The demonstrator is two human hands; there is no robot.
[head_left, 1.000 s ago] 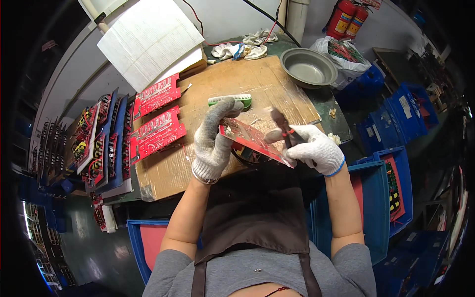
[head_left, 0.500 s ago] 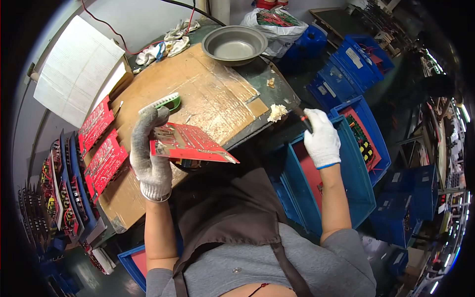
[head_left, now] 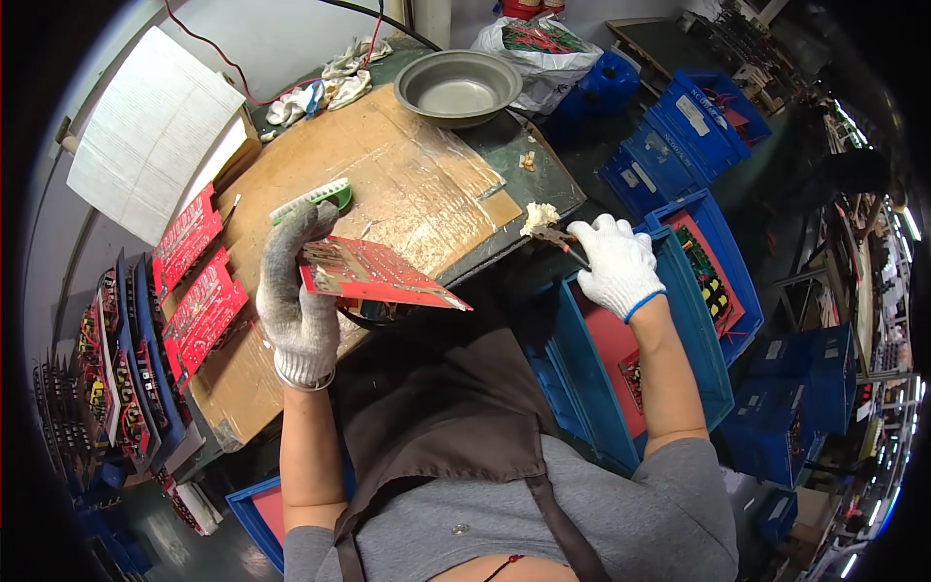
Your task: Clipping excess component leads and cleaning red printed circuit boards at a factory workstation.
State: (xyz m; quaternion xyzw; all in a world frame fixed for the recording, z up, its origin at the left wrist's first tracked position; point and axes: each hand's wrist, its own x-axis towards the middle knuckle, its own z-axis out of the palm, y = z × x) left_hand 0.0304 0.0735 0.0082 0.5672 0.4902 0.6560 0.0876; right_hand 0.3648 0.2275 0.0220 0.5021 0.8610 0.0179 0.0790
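Observation:
My left hand [head_left: 294, 301], in a worn grey-white glove, is closed on the edge of a red circuit board [head_left: 383, 274]. The board is tilted, and dark components show beneath it. In my white-gloved right hand [head_left: 617, 264] is a pair of pliers [head_left: 557, 238] with red and black handles. Its jaws are at a pale crumbly clump [head_left: 539, 217] on the table's right edge; whether they grip it I cannot tell. Just beyond my left fingertips lies a green brush [head_left: 325, 197] with white bristles.
Cardboard [head_left: 388, 155] covers the table, with a grey metal bowl [head_left: 458, 85] at the back. Two red boards [head_left: 204, 310] lean at the left. A blue crate [head_left: 703, 388] stands under my right forearm; more blue crates [head_left: 679, 136] are stacked beyond. Crumpled gloves [head_left: 346, 89] lie at the back.
My right hand has turned, bringing the pliers' jaws left to the pale clump. The board in my left hand has shifted slightly, staying tilted.

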